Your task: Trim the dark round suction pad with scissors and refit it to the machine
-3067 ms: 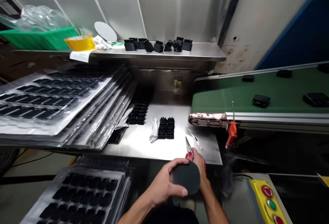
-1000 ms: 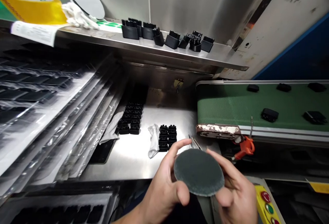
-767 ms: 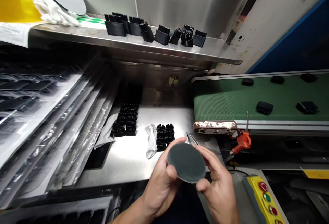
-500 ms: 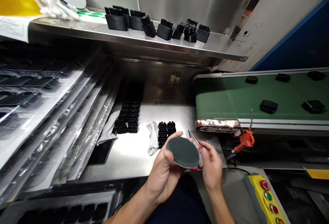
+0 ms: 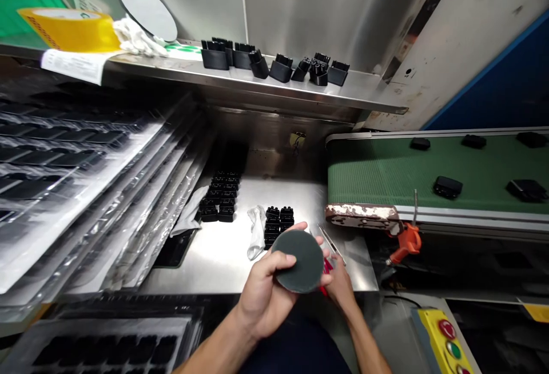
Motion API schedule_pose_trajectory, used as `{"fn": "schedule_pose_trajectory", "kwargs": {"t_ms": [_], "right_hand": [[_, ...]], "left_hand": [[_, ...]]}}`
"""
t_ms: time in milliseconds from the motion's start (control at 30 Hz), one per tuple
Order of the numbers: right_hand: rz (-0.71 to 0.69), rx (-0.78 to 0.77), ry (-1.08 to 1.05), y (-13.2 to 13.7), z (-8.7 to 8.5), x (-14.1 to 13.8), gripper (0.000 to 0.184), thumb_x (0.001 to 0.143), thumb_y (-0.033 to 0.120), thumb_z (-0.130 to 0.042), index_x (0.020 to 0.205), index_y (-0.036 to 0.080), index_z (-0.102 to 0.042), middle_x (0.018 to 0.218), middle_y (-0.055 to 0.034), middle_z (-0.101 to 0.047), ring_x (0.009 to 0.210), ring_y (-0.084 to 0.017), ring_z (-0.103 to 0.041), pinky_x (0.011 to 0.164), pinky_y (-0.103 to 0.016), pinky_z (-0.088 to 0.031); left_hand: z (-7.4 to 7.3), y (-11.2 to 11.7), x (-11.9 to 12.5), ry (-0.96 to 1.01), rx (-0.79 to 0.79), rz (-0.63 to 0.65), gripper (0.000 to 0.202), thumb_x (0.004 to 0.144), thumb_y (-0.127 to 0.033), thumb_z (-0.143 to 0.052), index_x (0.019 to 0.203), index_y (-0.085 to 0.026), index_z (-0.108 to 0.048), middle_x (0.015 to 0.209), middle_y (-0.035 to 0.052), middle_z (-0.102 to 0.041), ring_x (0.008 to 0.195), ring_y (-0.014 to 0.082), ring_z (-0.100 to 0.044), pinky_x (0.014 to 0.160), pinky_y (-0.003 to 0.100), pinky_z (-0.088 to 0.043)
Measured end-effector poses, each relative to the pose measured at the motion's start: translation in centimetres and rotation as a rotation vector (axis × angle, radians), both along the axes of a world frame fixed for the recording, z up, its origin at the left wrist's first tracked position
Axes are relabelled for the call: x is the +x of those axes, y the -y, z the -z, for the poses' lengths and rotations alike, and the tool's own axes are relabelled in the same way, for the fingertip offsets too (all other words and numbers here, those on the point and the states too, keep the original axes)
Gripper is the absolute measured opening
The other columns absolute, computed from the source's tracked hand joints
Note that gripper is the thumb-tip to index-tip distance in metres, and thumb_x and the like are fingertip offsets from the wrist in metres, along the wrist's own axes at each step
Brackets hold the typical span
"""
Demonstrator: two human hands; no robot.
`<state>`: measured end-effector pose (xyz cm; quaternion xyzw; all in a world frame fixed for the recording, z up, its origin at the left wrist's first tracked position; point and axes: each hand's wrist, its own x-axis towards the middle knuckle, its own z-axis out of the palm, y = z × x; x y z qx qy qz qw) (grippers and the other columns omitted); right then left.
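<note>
My left hand (image 5: pixel 261 297) holds a round, dark green-grey disc (image 5: pixel 299 261) that looks like an abrasive pad, thumb on its face and fingers behind it. Close to its right side, my right hand (image 5: pixel 341 283) is closed at a red-handled tool (image 5: pixel 327 271); the tool's working end is hidden behind the disc and my fingers. Thin metal tweezers (image 5: pixel 332 243) lie on the steel table just beyond that hand. Behind the disc stand two short rows of black plastic parts (image 5: pixel 274 222), with a white cloth glove (image 5: pixel 257 231) at their left.
More black parts (image 5: pixel 221 197) stand in rows further left, beside stacked plastic trays (image 5: pixel 124 202). A green conveyor belt (image 5: pixel 386 168) carries several black pieces at right. An orange-handled clamp (image 5: pixel 407 241) and a yellow button box (image 5: pixel 444 337) are nearby. Black pieces (image 5: pixel 281 68) line the shelf above.
The disc has turned to face me more squarely. My right hand has moved down and left, away from the tweezers to the red-handled tool. The view has shifted up and left.
</note>
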<state>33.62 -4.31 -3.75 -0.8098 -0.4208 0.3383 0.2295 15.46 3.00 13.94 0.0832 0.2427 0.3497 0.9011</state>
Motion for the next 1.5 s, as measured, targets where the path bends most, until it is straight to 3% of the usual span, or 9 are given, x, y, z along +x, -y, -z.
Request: {"fn": "schedule_pose_trajectory", "kwargs": {"t_ms": [100,200,300,433,533,633,1033,1400,1500], "right_hand": [[0.106,0.056,-0.409,4.7,-1.2,1.0,0.064,0.082,0.046,-0.045,0.139,0.019,-0.032,0.083,-0.0058,-0.061,0.06,-0.017,-0.055,0.045,-0.025,-0.039],[0.265,0.229,-1.095,10.2,-3.1,2.1,0.085,0.068,0.062,-0.066,0.139,0.025,-0.036,0.101,-0.0094,-0.06,0.077,-0.02,-0.056,0.048,-0.025,-0.038],[0.376,0.272,-1.439,14.2,-4.9,2.9,0.087,0.062,0.075,-0.069,0.133,0.03,-0.044,0.087,-0.005,-0.058,0.074,-0.021,-0.055,0.055,-0.03,-0.044],[0.413,0.263,-0.928,17.0,-7.2,3.7,0.068,0.059,0.051,-0.084,0.117,0.029,-0.056,0.087,-0.0011,-0.053,0.076,-0.02,-0.054,0.073,-0.037,-0.048],[0.284,0.169,-0.369,18.6,-8.6,4.5,0.092,0.049,0.025,-0.09,0.131,0.032,-0.048,0.113,-0.0037,-0.051,0.105,-0.028,-0.049,0.097,-0.043,-0.04],[0.185,0.089,-0.157,20.4,-9.1,5.6,0.107,0.053,0.027,-0.089,0.144,0.031,-0.034,0.119,-0.0052,-0.048,0.115,-0.03,-0.043,0.104,-0.046,-0.035],[0.224,0.155,-0.136,24.3,-8.6,8.3,0.098,0.055,0.032,-0.09,0.141,0.031,-0.043,0.109,-0.0036,-0.056,0.106,-0.027,-0.053,0.096,-0.038,-0.044],[0.263,0.124,-0.207,25.9,-8.2,8.4,0.075,0.061,0.027,-0.088,0.13,0.025,-0.059,0.073,0.0037,-0.06,0.068,-0.016,-0.056,0.068,-0.028,-0.047],[0.239,0.09,-0.185,26.3,-8.3,8.3,0.086,0.057,0.03,-0.089,0.135,0.028,-0.053,0.089,0.0012,-0.063,0.082,-0.02,-0.058,0.077,-0.031,-0.049]], "left_hand": [[0.3,0.9,1.1,-0.053,-0.012,0.046,0.074,0.073,-0.006,-0.048,0.144,-0.013,-0.028,0.125,0.0225,-0.059,0.117,0.0415,-0.057,0.086,0.053,-0.054],[0.7,2.7,2.8,-0.133,-0.033,0.107,0.079,0.074,-0.006,-0.047,0.148,-0.015,-0.021,0.121,0.0214,-0.061,0.115,0.0405,-0.058,0.086,0.053,-0.054],[1.0,5.0,5.1,-0.228,-0.038,0.181,0.083,0.075,-0.004,-0.048,0.15,-0.019,-0.016,0.119,0.0199,-0.062,0.114,0.0384,-0.059,0.086,0.053,-0.053],[1.5,8.3,8.5,-0.375,-0.051,0.308,0.071,0.076,-0.006,-0.053,0.144,-0.011,-0.031,0.121,0.0208,-0.062,0.11,0.0349,-0.061,0.088,0.047,-0.053],[2.0,10.4,11.0,-0.459,-0.027,0.402,0.06,0.074,-0.007,-0.055,0.133,-0.005,-0.046,0.118,0.0207,-0.064,0.101,0.0302,-0.065,0.083,0.036,-0.055],[2.5,12.2,13.1,-0.537,-0.024,0.461,0.061,0.071,-0.006,-0.055,0.132,-0.01,-0.049,0.112,0.0146,-0.068,0.094,0.0265,-0.067,0.074,0.031,-0.055],[2.7,16.6,16.4,-0.69,-0.01,0.548,0.029,0.063,-0.009,-0.06,0.091,-0.011,-0.065,0.074,0.005,-0.065,0.061,0.0148,-0.059,0.053,0.022,-0.046],[2.9,17.2,16.6,-0.709,-0.007,0.571,0.027,0.059,-0.007,-0.058,0.085,-0.012,-0.062,0.071,0.005,-0.066,0.058,0.0164,-0.06,0.052,0.025,-0.047],[3.1,17.2,16.4,-0.696,0.025,0.599,0.031,0.059,-0.008,-0.058,0.089,-0.011,-0.065,0.071,0.006,-0.067,0.058,0.0178,-0.062,0.052,0.025,-0.048]]}}
